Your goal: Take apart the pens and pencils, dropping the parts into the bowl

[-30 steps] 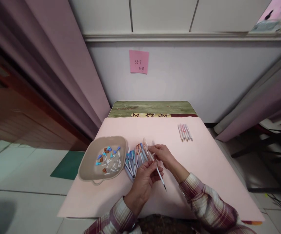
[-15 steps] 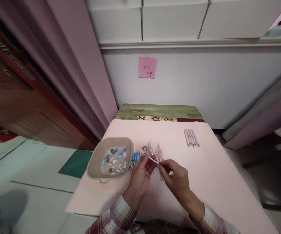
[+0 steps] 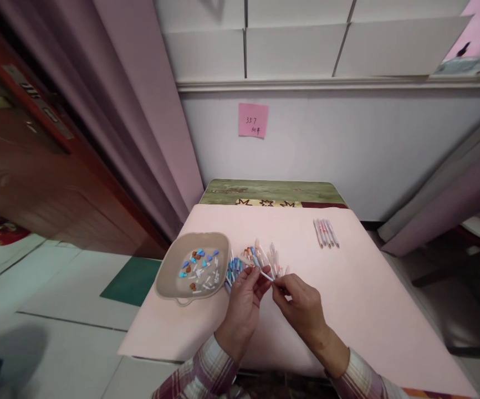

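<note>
A slim white pen barrel (image 3: 266, 275) slants down to the right between my two hands, over the near middle of the table. My left hand (image 3: 243, 302) is closed, pinching its upper end between thumb and fingers. At the lower end, my right hand (image 3: 299, 302) is closed in a pinch; whether it also holds a small part there is hidden. Just beyond the hands lie blue pen parts (image 3: 234, 267) and clear and pinkish pen parts (image 3: 274, 256), partly covered by my fingers.
A beige tray (image 3: 167, 277) at the left holds small blue and brown pieces (image 3: 197, 255) and short white tubes (image 3: 199, 272). Several pens (image 3: 326, 233) lie side by side at the far right of the pink-covered table (image 3: 360, 310). A pink note (image 3: 253, 120) is stuck on the wall.
The pen barrel has tipped and less of it shows between my hands. Both hands stay close together in nearly the same place. The camera view has shifted slightly.
</note>
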`<state>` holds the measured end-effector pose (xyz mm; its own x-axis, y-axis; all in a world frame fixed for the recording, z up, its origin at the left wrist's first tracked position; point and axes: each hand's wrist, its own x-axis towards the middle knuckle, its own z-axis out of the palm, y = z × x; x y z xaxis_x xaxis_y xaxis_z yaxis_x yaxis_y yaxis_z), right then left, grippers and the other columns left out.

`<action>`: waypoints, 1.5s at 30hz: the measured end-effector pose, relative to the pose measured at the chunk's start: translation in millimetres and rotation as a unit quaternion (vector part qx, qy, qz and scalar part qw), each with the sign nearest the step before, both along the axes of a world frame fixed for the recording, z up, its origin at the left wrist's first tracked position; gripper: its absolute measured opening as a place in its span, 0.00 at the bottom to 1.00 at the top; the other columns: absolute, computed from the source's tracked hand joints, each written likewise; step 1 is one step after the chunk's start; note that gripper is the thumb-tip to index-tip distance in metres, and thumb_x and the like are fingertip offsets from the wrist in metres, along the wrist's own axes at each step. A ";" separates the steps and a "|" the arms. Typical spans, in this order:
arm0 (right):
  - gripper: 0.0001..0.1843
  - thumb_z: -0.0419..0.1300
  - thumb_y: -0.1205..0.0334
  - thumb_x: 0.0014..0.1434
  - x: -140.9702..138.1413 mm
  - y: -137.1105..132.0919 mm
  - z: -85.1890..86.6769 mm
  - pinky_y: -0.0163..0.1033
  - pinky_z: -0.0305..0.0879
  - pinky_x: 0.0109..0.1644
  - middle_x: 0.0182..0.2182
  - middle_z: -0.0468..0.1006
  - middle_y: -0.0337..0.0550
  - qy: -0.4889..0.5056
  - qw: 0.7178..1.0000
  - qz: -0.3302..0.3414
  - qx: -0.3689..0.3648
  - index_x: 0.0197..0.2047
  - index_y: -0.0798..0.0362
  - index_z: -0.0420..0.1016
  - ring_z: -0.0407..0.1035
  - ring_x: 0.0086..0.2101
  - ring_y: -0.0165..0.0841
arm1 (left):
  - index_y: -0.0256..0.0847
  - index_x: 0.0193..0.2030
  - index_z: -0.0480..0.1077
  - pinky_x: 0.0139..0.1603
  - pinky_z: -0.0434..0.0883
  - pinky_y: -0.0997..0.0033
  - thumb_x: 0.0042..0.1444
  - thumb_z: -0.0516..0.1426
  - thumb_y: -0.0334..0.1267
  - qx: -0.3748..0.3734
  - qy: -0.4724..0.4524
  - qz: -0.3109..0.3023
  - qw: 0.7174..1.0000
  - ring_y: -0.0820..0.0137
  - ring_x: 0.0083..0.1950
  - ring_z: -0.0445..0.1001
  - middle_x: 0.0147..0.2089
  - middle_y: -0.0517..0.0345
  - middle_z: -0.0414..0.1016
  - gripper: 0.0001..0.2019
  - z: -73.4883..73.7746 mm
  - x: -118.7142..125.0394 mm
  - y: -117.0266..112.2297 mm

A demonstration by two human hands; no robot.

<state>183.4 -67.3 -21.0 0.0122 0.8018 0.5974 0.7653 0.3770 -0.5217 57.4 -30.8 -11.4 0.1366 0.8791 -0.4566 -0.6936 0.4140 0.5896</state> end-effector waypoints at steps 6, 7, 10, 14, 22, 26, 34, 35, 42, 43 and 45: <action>0.05 0.57 0.63 0.62 -4.9 -11.8 -5.6 0.30 0.64 0.28 0.25 0.75 0.37 0.088 0.995 0.002 -0.045 0.36 0.52 0.74 0.67 0.22 0.26 | 0.36 0.37 0.70 0.33 0.75 0.77 0.50 0.65 0.31 0.015 -0.008 0.003 1.000 0.71 0.37 0.78 0.36 0.52 0.79 0.09 -4.3 -2.3 -13.5; 0.06 0.57 0.62 0.62 -5.2 -13.0 -6.0 0.31 0.64 0.28 0.24 0.75 0.37 0.104 0.992 0.007 -0.064 0.36 0.52 0.75 0.67 0.22 0.26 | 0.35 0.36 0.70 0.33 0.75 0.77 0.51 0.64 0.30 0.013 -0.012 0.006 1.000 0.71 0.37 0.78 0.36 0.52 0.79 0.07 -5.4 -2.9 -14.5; 0.08 0.58 0.58 0.61 1.8 -12.8 -5.8 0.32 0.66 0.29 0.24 0.75 0.37 0.147 0.982 0.036 -0.115 0.38 0.51 0.76 0.69 0.23 0.28 | 0.34 0.34 0.70 0.35 0.76 0.76 0.54 0.61 0.27 0.005 -0.029 0.017 0.999 0.71 0.36 0.79 0.34 0.52 0.79 0.03 -6.4 -6.3 -10.4; 0.16 0.54 0.54 0.63 35.3 -4.5 -11.3 0.34 0.70 0.32 0.29 0.78 0.40 0.245 0.958 -0.037 -0.143 0.50 0.52 0.72 0.73 0.27 0.31 | 0.32 0.33 0.71 0.35 0.77 0.78 0.58 0.56 0.24 -0.011 -0.038 0.048 0.998 0.71 0.35 0.79 0.34 0.50 0.79 0.04 2.7 -14.7 12.1; 0.17 0.57 0.62 0.54 67.8 7.0 -68.4 0.36 0.64 0.36 0.37 0.77 0.40 0.019 0.960 -0.136 -0.243 0.48 0.50 0.74 0.71 0.29 0.30 | 0.31 0.35 0.70 0.35 0.78 0.79 0.61 0.53 0.23 -0.041 -0.085 0.049 0.994 0.71 0.35 0.80 0.35 0.47 0.80 0.06 4.0 -17.0 26.4; 0.22 0.55 0.66 0.55 52.9 9.9 -77.7 0.34 0.60 0.37 0.36 0.75 0.39 -0.038 0.957 -0.112 -0.265 0.53 0.45 0.72 0.70 0.35 0.32 | 0.31 0.35 0.70 0.33 0.78 0.79 0.60 0.53 0.22 -0.064 -0.065 0.065 0.994 0.72 0.34 0.80 0.33 0.49 0.80 0.06 -8.1 -16.7 10.8; 0.11 0.51 0.57 0.63 45.6 9.7 -77.8 0.35 0.56 0.36 0.35 0.74 0.42 -0.071 0.945 -0.182 -0.261 0.44 0.50 0.71 0.69 0.33 0.32 | 0.31 0.33 0.71 0.35 0.78 0.77 0.59 0.54 0.22 -0.040 -0.039 0.075 0.996 0.69 0.36 0.81 0.33 0.46 0.80 0.07 -13.8 -14.3 -1.7; 0.11 0.54 0.55 0.61 45.8 10.1 -78.0 0.35 0.56 0.36 0.34 0.74 0.42 -0.070 0.942 -0.192 -0.266 0.43 0.50 0.71 0.69 0.33 0.33 | 0.31 0.33 0.71 0.36 0.78 0.76 0.59 0.54 0.22 -0.033 -0.037 0.074 0.996 0.69 0.36 0.81 0.34 0.46 0.80 0.06 -15.3 -12.9 -2.7; 0.11 0.55 0.62 0.54 46.6 3.6 -65.8 0.36 0.55 0.32 0.32 0.77 0.40 0.015 0.918 -0.247 -0.309 0.42 0.50 0.71 0.70 0.32 0.34 | 0.32 0.33 0.72 0.38 0.78 0.75 0.58 0.56 0.24 0.005 -0.019 0.070 0.997 0.69 0.37 0.80 0.34 0.48 0.80 0.06 -23.1 -11.0 -11.3; 0.11 0.56 0.62 0.53 45.5 -0.7 -60.6 0.35 0.56 0.32 0.31 0.77 0.39 0.054 0.923 -0.231 -0.301 0.41 0.50 0.72 0.70 0.31 0.34 | 0.33 0.32 0.72 0.38 0.77 0.75 0.58 0.56 0.24 0.010 -0.016 0.073 0.997 0.70 0.36 0.80 0.34 0.48 0.80 0.05 -23.1 -11.8 -11.8; 0.10 0.57 0.62 0.52 41.1 -11.6 -47.3 0.34 0.59 0.33 0.31 0.77 0.38 0.134 0.940 -0.164 -0.266 0.39 0.50 0.72 0.70 0.31 0.33 | 0.33 0.32 0.72 0.38 0.77 0.75 0.57 0.57 0.25 0.023 -0.011 0.078 0.997 0.70 0.36 0.80 0.34 0.48 0.80 0.04 -22.4 -13.0 -12.1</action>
<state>224.5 -78.9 -68.3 0.4044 0.9131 0.0526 0.6090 -0.2260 -0.7603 44.4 -42.9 -33.9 0.0068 0.9107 -0.4131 -0.7603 0.2730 0.5894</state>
